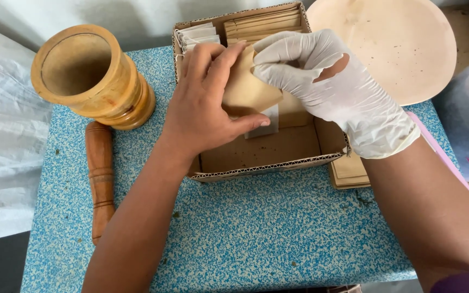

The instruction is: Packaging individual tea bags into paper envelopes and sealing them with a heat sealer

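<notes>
Soft, even daylight — sharp, faint shadows

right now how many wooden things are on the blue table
2. A wooden mortar stands upright at the table's back left corner. A wooden pestle lies flat in front of it, along the left edge. More could be hidden under the arms.

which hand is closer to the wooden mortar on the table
Left. The bare left hand is just to the right of the wooden mortar, over the cardboard box. The gloved right hand is farther right, past the brown paper packet both hold.
</notes>
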